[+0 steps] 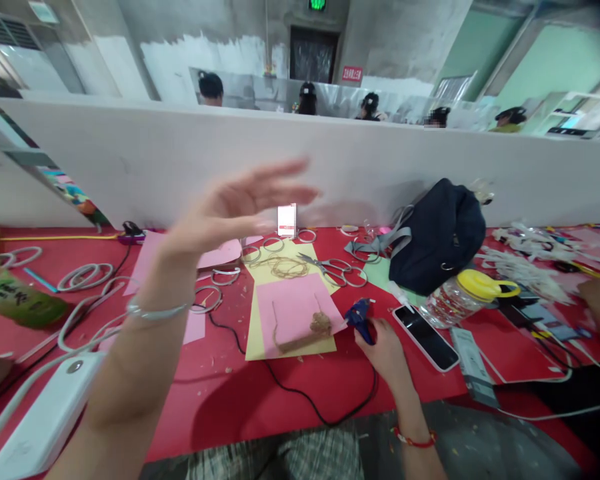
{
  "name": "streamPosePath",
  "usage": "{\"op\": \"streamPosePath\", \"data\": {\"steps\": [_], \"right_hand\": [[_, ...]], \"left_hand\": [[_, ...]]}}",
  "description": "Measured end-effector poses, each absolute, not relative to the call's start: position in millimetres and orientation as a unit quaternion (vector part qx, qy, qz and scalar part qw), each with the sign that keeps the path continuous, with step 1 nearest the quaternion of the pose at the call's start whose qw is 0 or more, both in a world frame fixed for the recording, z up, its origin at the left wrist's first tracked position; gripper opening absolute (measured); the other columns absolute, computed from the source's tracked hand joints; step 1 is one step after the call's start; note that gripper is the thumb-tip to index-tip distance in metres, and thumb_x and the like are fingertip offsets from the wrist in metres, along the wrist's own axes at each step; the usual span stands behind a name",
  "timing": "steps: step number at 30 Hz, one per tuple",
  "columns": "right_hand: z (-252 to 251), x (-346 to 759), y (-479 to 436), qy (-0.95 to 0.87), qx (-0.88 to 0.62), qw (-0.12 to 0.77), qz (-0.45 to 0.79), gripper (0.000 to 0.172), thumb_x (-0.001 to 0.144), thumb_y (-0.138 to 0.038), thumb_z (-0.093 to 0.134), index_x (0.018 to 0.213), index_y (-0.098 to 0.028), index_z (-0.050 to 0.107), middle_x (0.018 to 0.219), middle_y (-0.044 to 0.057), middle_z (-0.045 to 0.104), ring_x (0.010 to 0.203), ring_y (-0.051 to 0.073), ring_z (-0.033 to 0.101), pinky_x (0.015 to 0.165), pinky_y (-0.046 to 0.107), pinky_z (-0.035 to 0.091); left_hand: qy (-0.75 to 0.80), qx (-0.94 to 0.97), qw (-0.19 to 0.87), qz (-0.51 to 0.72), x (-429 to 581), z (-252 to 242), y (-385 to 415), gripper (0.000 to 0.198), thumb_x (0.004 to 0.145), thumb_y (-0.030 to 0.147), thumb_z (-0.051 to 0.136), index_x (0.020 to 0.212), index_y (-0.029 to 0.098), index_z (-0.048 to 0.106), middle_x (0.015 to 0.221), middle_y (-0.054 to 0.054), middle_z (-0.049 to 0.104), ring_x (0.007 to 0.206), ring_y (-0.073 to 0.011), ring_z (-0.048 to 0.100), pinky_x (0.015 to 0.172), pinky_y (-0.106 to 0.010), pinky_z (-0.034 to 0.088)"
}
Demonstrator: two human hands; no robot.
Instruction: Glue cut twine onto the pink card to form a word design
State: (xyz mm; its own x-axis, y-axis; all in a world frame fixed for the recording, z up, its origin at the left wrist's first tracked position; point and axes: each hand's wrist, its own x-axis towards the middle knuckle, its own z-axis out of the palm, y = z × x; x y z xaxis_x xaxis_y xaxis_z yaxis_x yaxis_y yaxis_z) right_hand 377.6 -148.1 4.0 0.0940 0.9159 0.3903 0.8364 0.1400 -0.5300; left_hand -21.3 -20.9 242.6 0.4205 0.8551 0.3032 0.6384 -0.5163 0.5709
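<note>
Right hand (383,353) clenched on a blue hot glue gun (359,317) at the edge of pink card (293,313) on the red counter (220,413); left hand (235,207) raised, open, empty; yellow-lidded plastic jar (460,297) holds red bits (447,308).

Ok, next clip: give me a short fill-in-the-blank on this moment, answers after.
The right hand grips a blue ____ with a black cord running from it.
The left hand is raised in the air, with a ____ bangle on its wrist.
The pink paper lies on a sheet of ____ paper.

Missing words: glue gun; silver; yellow.
</note>
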Motion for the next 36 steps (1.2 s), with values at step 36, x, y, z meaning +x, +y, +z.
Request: {"op": "streamPosePath", "data": {"steps": [36], "right_hand": [[141.2, 257.9, 76.5, -0.785, -0.466, 0.367, 0.180, 0.022, 0.100, -0.025, 0.061, 0.098, -0.019, 0.082, 0.097, 0.009, 0.082, 0.090, 0.021, 0.074, 0.083, 0.028, 0.053]], "left_hand": [[0.521, 0.822, 0.095, 0.209, -33.1, 205.2, 39.0, 0.028, 0.095, 0.038, 0.053, 0.092, 0.021, 0.075, 0.077, -0.005, 0.076, 0.066, -0.0197, 0.065, 0.064, -0.029, 0.043]]}}
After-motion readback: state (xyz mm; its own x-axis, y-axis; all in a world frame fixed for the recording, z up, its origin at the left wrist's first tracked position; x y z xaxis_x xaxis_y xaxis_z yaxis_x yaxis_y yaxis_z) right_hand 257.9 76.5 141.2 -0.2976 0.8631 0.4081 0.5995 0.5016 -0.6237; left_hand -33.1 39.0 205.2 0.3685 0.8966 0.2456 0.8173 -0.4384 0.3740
